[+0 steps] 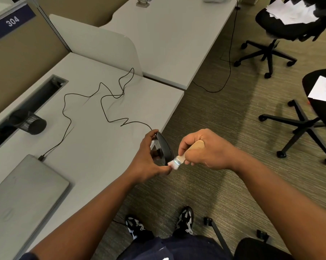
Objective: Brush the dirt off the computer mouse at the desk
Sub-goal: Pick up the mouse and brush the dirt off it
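Single head-worn wide-angle view, looking forward and steeply down from standing height, both forearms reaching in from the bottom edge, grey surface (pixel 87 139) at left, carpeted floor (pixel 224 128) at right, the wearer's own shoes (pixel 184 220) near bottom centre.

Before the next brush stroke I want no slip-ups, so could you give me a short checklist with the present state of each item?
1. Mouse held firmly: ok, the left hand grips it, tilted on edge past the desk edge.
2. Brush in grip: ok, the right hand is curled round its wooden handle.
3. Bristles at the mouse: ok, they meet its lower edge.
4. Cable slack: ok, it lies in loose loops on the desk.
5. Dirt left on the mouse: cannot tell, too blurred.
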